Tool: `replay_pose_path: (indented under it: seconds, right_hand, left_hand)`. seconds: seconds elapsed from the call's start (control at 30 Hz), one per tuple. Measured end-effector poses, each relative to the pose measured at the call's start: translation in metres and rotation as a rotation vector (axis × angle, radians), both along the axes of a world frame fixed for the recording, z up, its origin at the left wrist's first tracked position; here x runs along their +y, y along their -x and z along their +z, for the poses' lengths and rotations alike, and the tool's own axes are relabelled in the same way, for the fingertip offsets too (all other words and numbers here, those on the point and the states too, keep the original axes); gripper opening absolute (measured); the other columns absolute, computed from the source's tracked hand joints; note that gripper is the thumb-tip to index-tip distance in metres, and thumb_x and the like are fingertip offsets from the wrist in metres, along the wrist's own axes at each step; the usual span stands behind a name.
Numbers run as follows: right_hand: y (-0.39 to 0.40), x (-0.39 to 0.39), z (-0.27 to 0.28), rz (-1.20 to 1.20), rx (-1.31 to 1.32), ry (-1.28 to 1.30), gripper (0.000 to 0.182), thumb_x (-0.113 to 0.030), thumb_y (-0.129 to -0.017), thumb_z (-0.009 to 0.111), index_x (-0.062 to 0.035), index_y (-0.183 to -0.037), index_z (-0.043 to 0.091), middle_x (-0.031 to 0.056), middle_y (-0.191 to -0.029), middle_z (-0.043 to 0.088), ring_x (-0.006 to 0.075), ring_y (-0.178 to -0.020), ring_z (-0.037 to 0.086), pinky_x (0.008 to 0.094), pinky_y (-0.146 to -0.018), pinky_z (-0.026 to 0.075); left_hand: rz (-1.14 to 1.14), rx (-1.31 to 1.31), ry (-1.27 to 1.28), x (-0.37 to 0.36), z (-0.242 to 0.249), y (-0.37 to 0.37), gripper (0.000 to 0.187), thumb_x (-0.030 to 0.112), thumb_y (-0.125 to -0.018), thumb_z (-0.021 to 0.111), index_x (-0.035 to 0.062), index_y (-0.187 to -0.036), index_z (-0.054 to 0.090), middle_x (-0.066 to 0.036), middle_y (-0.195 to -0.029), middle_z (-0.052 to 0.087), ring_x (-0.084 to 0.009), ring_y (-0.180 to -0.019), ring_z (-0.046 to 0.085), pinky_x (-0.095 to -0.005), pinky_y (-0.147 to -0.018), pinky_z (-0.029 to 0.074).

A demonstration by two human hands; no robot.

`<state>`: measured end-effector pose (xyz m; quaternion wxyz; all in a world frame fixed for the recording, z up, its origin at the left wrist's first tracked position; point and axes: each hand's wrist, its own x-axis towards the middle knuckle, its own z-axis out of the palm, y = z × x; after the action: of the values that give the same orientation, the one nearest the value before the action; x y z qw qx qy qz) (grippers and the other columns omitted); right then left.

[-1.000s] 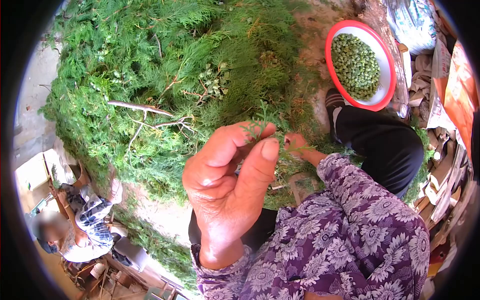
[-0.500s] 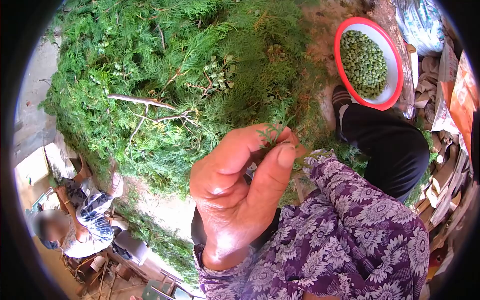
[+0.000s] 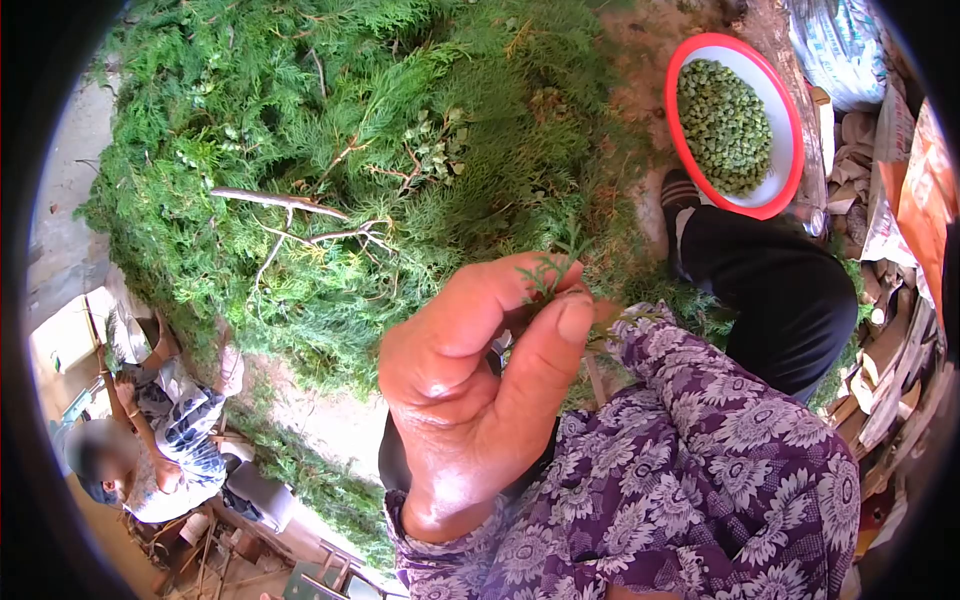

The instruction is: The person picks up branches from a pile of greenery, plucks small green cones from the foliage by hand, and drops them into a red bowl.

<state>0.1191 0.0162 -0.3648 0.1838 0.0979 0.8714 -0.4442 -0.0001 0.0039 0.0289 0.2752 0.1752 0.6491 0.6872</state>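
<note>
In the middle of the view my left hand [image 3: 455,390] is closed, its thumb and forefinger pinched on a small green conifer sprig [image 3: 548,275]. The sprig's feathery tips stick out above the fingertips. A purple floral sleeve [image 3: 690,400] reaches in from the right towards the same spot. My right hand is almost wholly hidden behind the left one; only a blurred brownish patch shows beside the thumb, so its fingers cannot be made out. Behind my hand spreads a large heap of cut conifer branches [image 3: 400,90], with a bare forked twig [image 3: 280,200] on top.
A white basin with a red rim [image 3: 790,180] holds many small green cones [image 3: 725,125] by my foot [image 3: 680,200]. Split wood [image 3: 885,385] and sacks [image 3: 840,50] line the right side. At lower left another person [image 3: 170,440] sits holding a green sprig.
The sprig has shifted slightly in my left fingertips, and more of its tip shows. At lower left the other person's hand and sprig have moved a little.
</note>
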Motion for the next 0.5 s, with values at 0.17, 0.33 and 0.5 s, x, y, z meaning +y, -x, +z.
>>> replay_pose_path:
  seconds: [0.17,0.33,0.5]
  right_hand:
    - [0.010,-0.004,0.019,0.118,-0.099,-0.103,0.021,-0.008,-0.078,0.052,-0.0076,-0.097,0.061,0.0170,-0.095,0.050,0.0322,-0.084,0.055,0.0399,-0.072,0.046]
    - [0.006,-0.007,0.023,0.211,-0.144,-0.159,0.024,-0.013,-0.084,0.045,-0.0083,-0.104,0.058,0.0183,-0.096,0.050,0.0313,-0.087,0.055,0.0410,-0.076,0.044]
    - [0.000,-0.009,0.015,0.133,-0.128,-0.099,0.028,-0.012,-0.086,0.042,-0.0096,-0.111,0.055,0.0191,-0.103,0.050,0.0321,-0.090,0.054,0.0423,-0.081,0.042]
  left_hand:
    - [-0.019,0.080,0.050,0.000,-0.003,0.004,0.021,-0.006,-0.073,0.064,-0.0041,-0.093,0.058,-0.012,-0.085,0.062,-0.0124,-0.075,0.058,-0.0223,-0.068,0.046]
    - [-0.028,0.065,0.086,0.001,-0.002,0.004,0.020,-0.005,-0.073,0.065,-0.0042,-0.092,0.059,-0.012,-0.084,0.062,-0.0120,-0.073,0.058,-0.0214,-0.067,0.045]
    - [-0.030,0.092,0.103,0.001,-0.003,0.004,0.019,-0.004,-0.073,0.065,-0.0042,-0.092,0.059,-0.011,-0.083,0.062,-0.0112,-0.072,0.057,-0.0211,-0.066,0.045]
